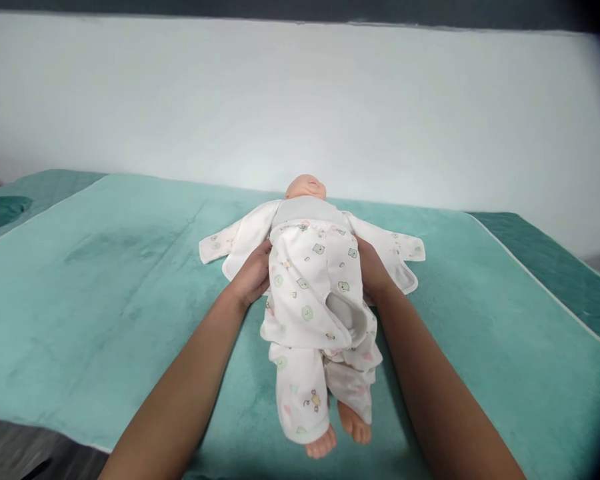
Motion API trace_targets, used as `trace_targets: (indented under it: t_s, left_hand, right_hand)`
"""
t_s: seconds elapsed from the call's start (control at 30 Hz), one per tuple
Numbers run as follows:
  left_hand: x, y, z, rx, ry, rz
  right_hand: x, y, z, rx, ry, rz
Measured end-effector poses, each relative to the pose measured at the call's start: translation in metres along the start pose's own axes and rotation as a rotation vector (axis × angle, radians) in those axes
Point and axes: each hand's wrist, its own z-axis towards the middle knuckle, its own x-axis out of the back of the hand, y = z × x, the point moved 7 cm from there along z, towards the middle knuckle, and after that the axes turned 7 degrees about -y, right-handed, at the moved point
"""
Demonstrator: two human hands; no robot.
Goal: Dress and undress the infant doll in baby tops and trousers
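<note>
A baby doll [306,187] lies on its back, head toward the wall and bare feet toward me. White baby trousers [300,393] with small animal prints cover its legs. Over its belly lies a matching printed baby garment [310,280], its lower edge folded to show a pale inside. A white baby jacket [397,250] is spread beneath the doll, sleeves out to both sides. My left hand [254,272] is closed at the garment's left edge, fingers curled against it. At the opposite edge, my right hand [374,270] touches the garment's side, its fingers hidden behind the cloth.
A green blanket [105,267] covers the surface under the doll, with darker green cloth [550,260] showing at the right side. A white wall [300,100] rises behind. Crumpled green cloth [3,210] sits at the far left, and grey floor [20,447] shows at the lower left.
</note>
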Motion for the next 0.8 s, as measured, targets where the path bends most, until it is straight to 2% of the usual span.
trace_targets:
  t_s: [0.13, 0.2, 0.27, 0.37, 0.43, 0.57, 0.67, 0.8]
  left_hand:
    - [-0.003, 0.003, -0.002, -0.015, -0.025, -0.027]
    - [-0.004, 0.004, -0.004, -0.017, -0.024, -0.022]
    - [-0.005, 0.005, -0.005, -0.012, -0.018, -0.009]
    - [-0.007, 0.006, -0.007, -0.009, -0.014, 0.008]
    - [-0.007, 0.008, -0.007, -0.013, 0.000, 0.020]
    - [-0.006, 0.007, -0.006, -0.013, 0.032, 0.031]
    - [-0.002, 0.005, -0.004, -0.005, 0.050, -0.001]
    - [-0.005, 0.002, -0.004, 0.043, 0.013, -0.012]
  right_hand:
    - [0.004, -0.011, -0.008, -0.038, 0.131, -0.023]
    - [0.004, -0.014, -0.012, -0.071, 0.156, -0.032]
    - [-0.001, -0.009, -0.013, -0.136, 0.109, 0.068]
    - [-0.011, 0.007, -0.012, -0.240, 0.003, 0.331]
    - [-0.015, 0.012, -0.011, -0.240, -0.061, 0.424]
    - [-0.014, 0.009, -0.011, -0.189, -0.093, 0.351]
    - [-0.013, -0.003, -0.012, -0.155, -0.089, 0.258]
    - [-0.015, -0.017, -0.014, -0.143, -0.066, 0.244]
